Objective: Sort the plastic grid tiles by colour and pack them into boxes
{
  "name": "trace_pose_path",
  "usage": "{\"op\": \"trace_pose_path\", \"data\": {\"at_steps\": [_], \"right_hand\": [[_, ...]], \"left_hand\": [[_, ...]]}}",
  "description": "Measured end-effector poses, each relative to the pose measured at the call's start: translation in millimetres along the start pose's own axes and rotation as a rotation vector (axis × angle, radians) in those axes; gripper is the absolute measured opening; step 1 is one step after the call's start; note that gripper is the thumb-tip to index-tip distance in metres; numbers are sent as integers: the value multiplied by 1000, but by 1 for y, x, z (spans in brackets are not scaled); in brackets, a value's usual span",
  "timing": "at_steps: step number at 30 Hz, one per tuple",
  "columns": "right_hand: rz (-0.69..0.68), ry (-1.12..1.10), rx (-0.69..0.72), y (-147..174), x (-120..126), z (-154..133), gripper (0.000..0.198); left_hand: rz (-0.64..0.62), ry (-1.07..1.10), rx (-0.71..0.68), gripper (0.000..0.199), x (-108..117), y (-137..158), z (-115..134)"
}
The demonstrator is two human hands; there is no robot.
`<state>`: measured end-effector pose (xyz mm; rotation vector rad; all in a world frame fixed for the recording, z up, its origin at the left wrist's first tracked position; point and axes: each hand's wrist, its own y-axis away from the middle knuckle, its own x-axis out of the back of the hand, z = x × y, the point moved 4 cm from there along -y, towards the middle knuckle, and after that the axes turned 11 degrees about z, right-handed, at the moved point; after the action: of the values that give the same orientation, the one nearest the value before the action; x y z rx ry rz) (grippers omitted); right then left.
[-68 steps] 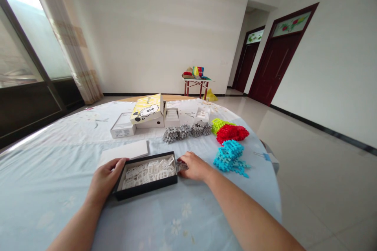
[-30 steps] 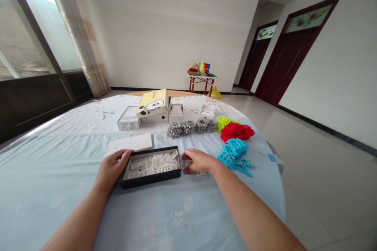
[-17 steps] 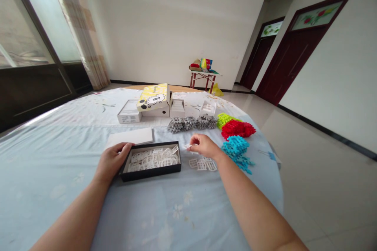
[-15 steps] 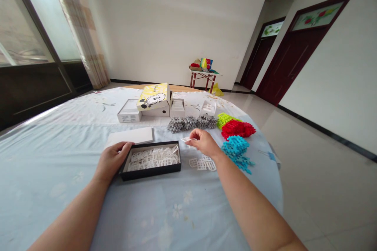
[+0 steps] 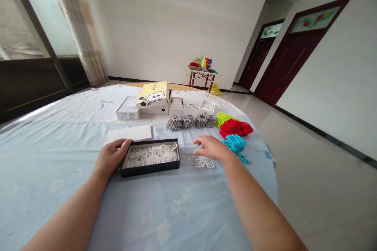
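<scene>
My left hand [image 5: 113,156] grips the left end of a shallow black box [image 5: 153,170], thumb at its rim. Inside the box lie many flat white lattice pieces [image 5: 151,156], piled loosely. To the right of the box, my right hand [image 5: 209,147] hovers with fingers apart and nothing visible between them. Just below it on the cloth sits a small group of loose white lattice pieces [image 5: 202,162]. Blue plastic pieces [image 5: 235,143] are stacked beyond my right wrist, which partly hides them.
A white lid [image 5: 129,132] lies behind the black box. Farther back are grey pieces [image 5: 191,121], red pieces [image 5: 235,128], lime pieces [image 5: 224,118], a yellow cartoon box [image 5: 153,95] and small white boxes [image 5: 128,113]. The round table's edge curves along the right.
My right hand has let go of the white lattice piece it held and moved slightly right, its fingers now apart. My left hand stays on the box.
</scene>
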<state>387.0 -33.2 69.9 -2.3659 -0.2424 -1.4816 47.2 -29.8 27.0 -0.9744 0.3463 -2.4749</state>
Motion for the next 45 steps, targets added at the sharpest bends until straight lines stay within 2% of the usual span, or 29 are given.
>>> {"op": "trace_pose_path", "data": {"at_steps": [5, 8, 24, 30, 33, 39, 41, 45], "right_hand": [[-124, 210, -15, 15, -10, 10, 55], [-153, 225, -11, 16, -16, 10, 55], [-219, 39, 65, 11, -26, 12, 36], [-208, -227, 30, 10, -23, 16, 28], [-153, -405, 9, 7, -16, 13, 24], [198, -562, -35, -10, 1, -6, 28], [247, -595, -19, -18, 1, -22, 29], [257, -670, 49, -34, -5, -63, 30]], "left_hand": [[-17, -7, 5, 42, 1, 0, 3], [-12, -5, 14, 43, 1, 1, 4], [2, -7, -16, 40, 0, 0, 0], [3, -5, 0, 39, 1, 1, 2], [9, -1, 0, 39, 2, 2, 5], [24, -4, 3, 39, 3, 2, 8], [17, -4, 10, 40, 3, 3, 8], [8, -1, 17, 40, 2, 4, 8]]}}
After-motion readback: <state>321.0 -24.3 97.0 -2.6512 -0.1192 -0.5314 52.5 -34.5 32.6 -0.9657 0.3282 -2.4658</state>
